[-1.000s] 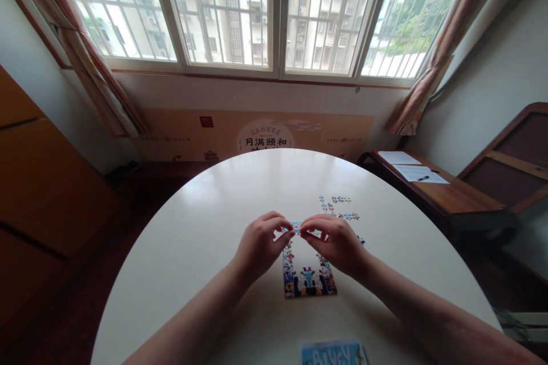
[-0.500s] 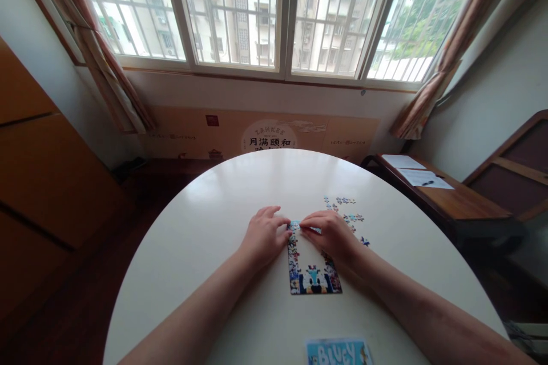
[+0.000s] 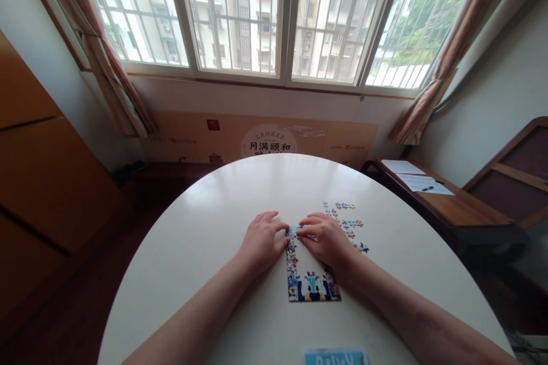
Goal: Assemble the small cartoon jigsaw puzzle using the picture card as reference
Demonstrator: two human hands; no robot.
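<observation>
A partly assembled jigsaw puzzle (image 3: 314, 288) lies on the white round table (image 3: 205, 205), its bottom and left edges joined around a bare middle. At its top left corner my left hand (image 3: 262, 239) rests with thumb and forefinger touching the edge and the other fingers apart. My right hand (image 3: 327, 238) is over the top right part, fingertips on the top edge and hiding much of the right side. Whether a piece is between its fingertips is too small to tell. Loose puzzle pieces (image 3: 351, 223) lie beyond and right of my right hand.
A blue card or box with white lettering (image 3: 336, 356) is at the near edge of view. To the right stands a wooden side table (image 3: 483, 208) with papers (image 3: 422, 184) and a pen. Windows and a printed cardboard panel (image 3: 222, 137) are behind the table.
The view has tilted slightly, so the table and puzzle appear lower. My right hand's fingers have shifted slightly along the puzzle's top edge; my left hand keeps its place at the corner.
</observation>
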